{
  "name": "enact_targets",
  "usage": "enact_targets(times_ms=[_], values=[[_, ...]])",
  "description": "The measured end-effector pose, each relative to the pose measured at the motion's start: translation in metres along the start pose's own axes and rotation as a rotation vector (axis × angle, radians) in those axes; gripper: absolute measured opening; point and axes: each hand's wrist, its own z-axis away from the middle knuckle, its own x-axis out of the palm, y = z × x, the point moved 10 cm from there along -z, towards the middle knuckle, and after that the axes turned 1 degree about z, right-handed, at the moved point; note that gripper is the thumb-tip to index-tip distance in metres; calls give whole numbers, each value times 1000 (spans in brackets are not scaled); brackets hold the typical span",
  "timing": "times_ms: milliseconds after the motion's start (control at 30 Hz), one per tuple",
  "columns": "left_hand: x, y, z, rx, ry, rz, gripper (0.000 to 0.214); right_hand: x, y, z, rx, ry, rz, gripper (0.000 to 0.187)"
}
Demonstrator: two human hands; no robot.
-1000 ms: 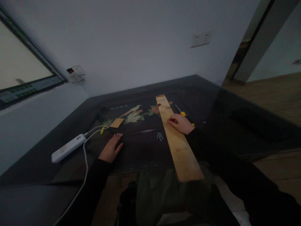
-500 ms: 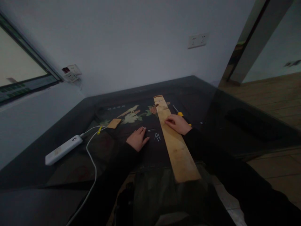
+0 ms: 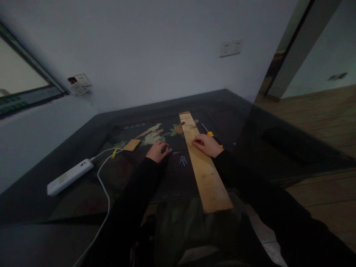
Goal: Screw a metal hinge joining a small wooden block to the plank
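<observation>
A long wooden board [image 3: 207, 178] lies lengthwise on the dark table, its near end reaching past the table's front edge. My right hand [image 3: 208, 145] rests on the board, thumb and fingertips pinched together; whatever they hold is too small to make out. Left of the board, my left hand [image 3: 157, 151] is curled at a small shiny metal piece [image 3: 168, 150], which shows at its fingertips. Several loose screws or nails [image 3: 183, 160] lie between that hand and the board. A screwdriver with a yellow-and-dark handle [image 3: 210, 134] lies beyond my right hand, partly hidden by it.
At the left are a white power strip [image 3: 71, 176], its white cable [image 3: 105, 189] with a yellow tag, and a small square wooden piece [image 3: 131, 145]. The table [image 3: 250, 155] bears a printed flower pattern and stands against a wall with sockets [image 3: 230, 48].
My left hand has gone from lying flat with fingers spread to curling its fingers at the small metal piece. My right hand stays pinched on the board. The view has shifted slightly.
</observation>
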Motion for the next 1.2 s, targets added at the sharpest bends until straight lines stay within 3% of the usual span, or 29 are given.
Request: enact_targets(times_ms=[600,700,833,933,1033,1200], values=[[14,18,4,120,-128,151,22,-2,-3,1,23,-23,-14,16],[-2,-8,0,38,-49,199,19,-1,-3,2,29,-25,-14,16],[-52,-89,11,-287,280,6,18,-1,-4,1,6,-21,-11,17],[-76,-140,35,-510,416,-109,26,-1,-3,1,0,-14,-17,16],[-79,-174,57,-726,426,-162,44,0,-2,1,-5,-14,-23,16],[-66,-187,65,-827,298,-123,63,0,-2,0,11,-26,-19,16]])
